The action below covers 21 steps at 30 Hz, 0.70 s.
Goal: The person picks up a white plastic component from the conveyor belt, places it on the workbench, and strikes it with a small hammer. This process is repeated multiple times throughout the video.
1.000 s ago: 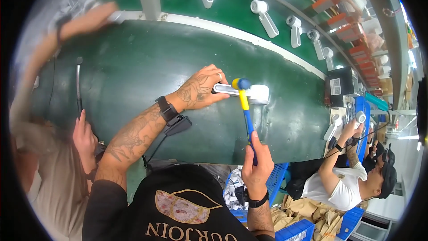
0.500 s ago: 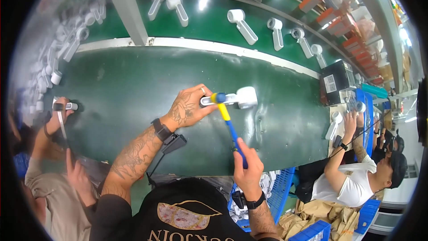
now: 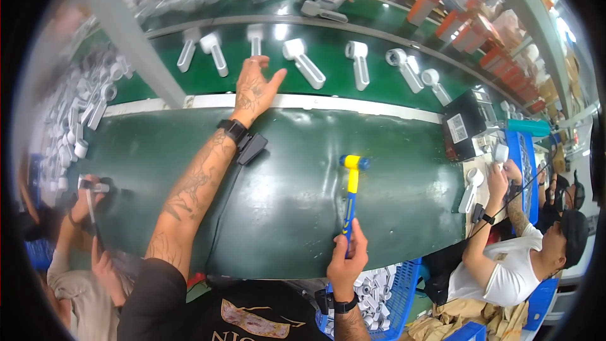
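Over the green belt beyond the bench's far edge, my left hand [image 3: 254,88] reaches out with its thumb spread away. Its fingertips are at the lower end of the handle of a white long-handled part [image 3: 255,36] with a rounded head, which lies on the belt. I cannot tell whether they touch it. In my right hand [image 3: 348,262], low over the bench's near side, is a mallet [image 3: 351,196] with a yellow head, blue striking faces and a blue handle. The mallet's head points away from me, above the green bench top [image 3: 297,215].
More white parts [image 3: 304,66] lie along the belt; a dense pile [image 3: 76,117] sits left. A black box [image 3: 464,127] stands at the bench's right end. A blue basket [image 3: 407,293] of white pieces is near my right forearm. Co-workers sit left [image 3: 88,265] and right [image 3: 499,265].
My left hand has gone from the bench to the belt, where the white part now lies. The mallet has come away from the part and stays in my right hand. The view has shifted.
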Each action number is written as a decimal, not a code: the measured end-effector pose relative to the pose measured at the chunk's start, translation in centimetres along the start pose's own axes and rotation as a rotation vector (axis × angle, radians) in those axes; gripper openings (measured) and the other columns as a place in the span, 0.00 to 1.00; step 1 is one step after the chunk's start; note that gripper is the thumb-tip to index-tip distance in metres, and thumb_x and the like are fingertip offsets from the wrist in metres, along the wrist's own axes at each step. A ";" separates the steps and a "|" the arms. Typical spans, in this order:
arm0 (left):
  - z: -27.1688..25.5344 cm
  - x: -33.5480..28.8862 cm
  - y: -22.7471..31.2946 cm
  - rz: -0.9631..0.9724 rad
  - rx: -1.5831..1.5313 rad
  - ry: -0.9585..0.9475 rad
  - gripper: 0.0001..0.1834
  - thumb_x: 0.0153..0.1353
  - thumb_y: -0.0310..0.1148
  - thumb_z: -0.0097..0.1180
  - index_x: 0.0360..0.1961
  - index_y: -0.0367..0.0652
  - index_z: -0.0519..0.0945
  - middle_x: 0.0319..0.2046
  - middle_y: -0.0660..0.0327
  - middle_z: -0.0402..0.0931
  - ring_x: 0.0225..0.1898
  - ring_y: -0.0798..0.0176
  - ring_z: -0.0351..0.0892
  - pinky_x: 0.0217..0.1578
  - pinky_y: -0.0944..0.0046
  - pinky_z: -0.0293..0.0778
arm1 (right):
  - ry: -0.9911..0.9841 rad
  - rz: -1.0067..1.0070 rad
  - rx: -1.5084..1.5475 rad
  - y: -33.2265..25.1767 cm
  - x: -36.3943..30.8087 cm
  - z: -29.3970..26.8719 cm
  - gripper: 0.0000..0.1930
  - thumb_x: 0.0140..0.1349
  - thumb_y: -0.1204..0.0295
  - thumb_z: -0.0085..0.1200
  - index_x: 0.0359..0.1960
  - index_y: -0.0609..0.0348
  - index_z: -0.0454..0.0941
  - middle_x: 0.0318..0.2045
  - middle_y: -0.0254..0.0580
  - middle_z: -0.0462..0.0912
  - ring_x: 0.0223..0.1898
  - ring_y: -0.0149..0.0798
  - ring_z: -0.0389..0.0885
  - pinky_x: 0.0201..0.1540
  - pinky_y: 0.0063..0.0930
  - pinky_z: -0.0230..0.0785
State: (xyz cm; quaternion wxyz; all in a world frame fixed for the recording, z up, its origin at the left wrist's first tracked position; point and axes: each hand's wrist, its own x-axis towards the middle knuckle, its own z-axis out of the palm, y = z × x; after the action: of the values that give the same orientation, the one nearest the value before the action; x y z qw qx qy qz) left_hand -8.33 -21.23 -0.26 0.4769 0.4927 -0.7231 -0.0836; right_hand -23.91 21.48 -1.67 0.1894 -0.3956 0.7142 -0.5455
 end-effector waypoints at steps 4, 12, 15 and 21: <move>4.7 2.5 8.5 -0.221 -0.043 -0.240 0.31 0.66 0.60 0.72 0.47 0.42 0.78 0.33 0.58 0.82 0.39 0.51 0.86 0.44 0.51 0.80 | 0.026 -0.071 -0.016 -0.3 0.0 -0.7 0.25 0.77 0.79 0.57 0.74 0.66 0.74 0.38 0.36 0.88 0.31 0.21 0.78 0.36 0.16 0.72; 12.4 5.4 16.8 -0.112 0.118 -0.777 0.59 0.61 0.83 0.56 0.62 0.29 0.82 0.53 0.36 0.87 0.60 0.36 0.86 0.64 0.43 0.79 | 0.126 -0.157 -0.116 0.4 0.0 -0.6 0.24 0.75 0.81 0.61 0.72 0.67 0.78 0.45 0.41 0.91 0.37 0.25 0.84 0.44 0.22 0.79; 13.9 6.5 13.4 -0.157 0.179 -0.744 0.50 0.60 0.73 0.66 0.62 0.33 0.83 0.61 0.38 0.84 0.64 0.38 0.84 0.67 0.46 0.78 | 0.054 -0.146 -0.074 -1.0 0.5 -0.1 0.24 0.74 0.81 0.63 0.71 0.67 0.79 0.47 0.43 0.91 0.38 0.26 0.84 0.44 0.23 0.79; 9.8 3.2 12.6 0.120 -0.138 -0.556 0.23 0.62 0.48 0.66 0.46 0.37 0.87 0.41 0.42 0.89 0.46 0.37 0.89 0.51 0.43 0.81 | 0.107 -0.069 -0.007 -0.6 -0.3 0.0 0.25 0.73 0.81 0.64 0.71 0.64 0.80 0.47 0.45 0.91 0.38 0.28 0.86 0.43 0.22 0.78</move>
State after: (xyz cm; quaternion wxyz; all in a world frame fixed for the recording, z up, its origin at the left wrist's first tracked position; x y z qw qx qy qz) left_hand -24.02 -20.85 3.93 0.2970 0.3738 -0.8463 -0.2362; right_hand -23.52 21.60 -1.20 0.1306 -0.3911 0.7112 -0.5694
